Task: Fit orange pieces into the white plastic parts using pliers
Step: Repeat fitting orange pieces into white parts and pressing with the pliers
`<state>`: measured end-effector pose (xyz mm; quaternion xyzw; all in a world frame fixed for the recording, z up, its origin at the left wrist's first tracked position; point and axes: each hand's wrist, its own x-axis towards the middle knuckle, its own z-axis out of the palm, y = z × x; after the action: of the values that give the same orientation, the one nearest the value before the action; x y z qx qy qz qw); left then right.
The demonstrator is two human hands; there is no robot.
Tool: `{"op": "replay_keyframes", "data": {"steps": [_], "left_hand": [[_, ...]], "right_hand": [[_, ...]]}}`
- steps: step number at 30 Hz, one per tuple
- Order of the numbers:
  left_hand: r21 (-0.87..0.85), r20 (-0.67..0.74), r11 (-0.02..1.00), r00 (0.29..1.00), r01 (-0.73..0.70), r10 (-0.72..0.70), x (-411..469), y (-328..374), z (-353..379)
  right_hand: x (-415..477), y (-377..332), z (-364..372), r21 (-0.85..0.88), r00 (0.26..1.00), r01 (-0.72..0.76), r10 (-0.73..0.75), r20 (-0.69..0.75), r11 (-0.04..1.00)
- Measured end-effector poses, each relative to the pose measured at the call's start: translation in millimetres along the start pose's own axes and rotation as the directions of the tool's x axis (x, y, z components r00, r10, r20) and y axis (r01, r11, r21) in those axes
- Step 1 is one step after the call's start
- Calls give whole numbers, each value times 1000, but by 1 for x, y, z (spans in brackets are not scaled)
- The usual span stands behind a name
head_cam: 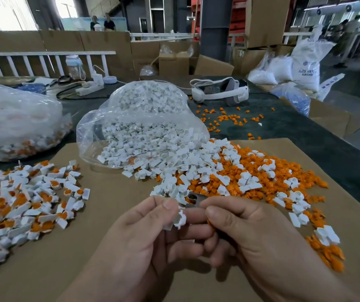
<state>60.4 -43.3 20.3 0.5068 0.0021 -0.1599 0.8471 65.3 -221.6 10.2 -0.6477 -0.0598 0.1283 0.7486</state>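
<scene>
Left hand [144, 243]: thumb and forefinger pinch 1 white part [180, 219], held over the cardboard [109, 225].
Right hand [251, 240]: fingers curled, thumb pressing an orange piece [210, 224]; I see only a sliver.
Pliers [193, 199]: metal tip shows behind my fingertips; the rest is hidden.
Loose pile [251, 177]: white and orange mixed, just beyond my hands.
Fitted pile [22, 203]: cut off at the left edge.

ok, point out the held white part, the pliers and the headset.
white part [180, 219]: head view, its round socket.
pliers [196, 200]: head view, metal tip.
headset [211, 97]: head view, lower white band.
</scene>
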Motion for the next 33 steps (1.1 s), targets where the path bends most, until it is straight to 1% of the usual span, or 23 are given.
{"op": "replay_keyframes", "data": {"steps": [4,6,8,11,14,18,21,24,26,27,28,30,31,33], "left_hand": [[-14,-22,1000,1000,-19,19,3,-4,-3],[-6,-50,999,998,-39,39,3,-7,-6],[64,-105,996,992,-58,64,3,-8,-8],[229,-178,971,978,-63,106,3,-8,-13],[326,-162,943,979,-68,127,1,-10,-12],[422,-112,900,979,-107,169,1,-14,-9],[457,-112,878,970,-144,217,2,-16,-11],[525,-99,827,950,-202,295,2,-19,-14],[566,-95,793,939,-224,332,2,-21,-14],[576,-88,783,934,-235,345,2,-22,-14],[591,-78,768,929,-248,361,1,-23,-14],[651,-50,709,916,-273,398,1,-24,-14],[679,-42,679,909,-278,414,0,-24,-14],[705,-35,650,901,-284,432,0,-25,-14]], "right_hand": [[-2,1,-1,32,999,-23,22,26,999],[-2,1,-2,18,999,-29,29,26,999],[-4,2,-3,-19,1000,-16,16,2,1000],[-6,1,-3,-52,997,51,-53,-47,997],[-8,0,0,-114,994,105,-108,-21,988],[-9,2,5,-122,992,130,-129,14,984],[-10,1,7,-200,991,131,-132,11,971],[-13,0,9,-310,992,120,-126,1,943],[-15,0,10,-437,987,136,-160,-19,889],[-17,-1,11,-518,980,159,-200,-24,841],[-18,-2,12,-611,968,192,-252,-13,768],[-19,-5,14,-787,937,243,-346,41,567],[-19,-7,15,-840,926,253,-372,67,479],[-20,-9,18,-891,919,262,-376,114,370]]}}
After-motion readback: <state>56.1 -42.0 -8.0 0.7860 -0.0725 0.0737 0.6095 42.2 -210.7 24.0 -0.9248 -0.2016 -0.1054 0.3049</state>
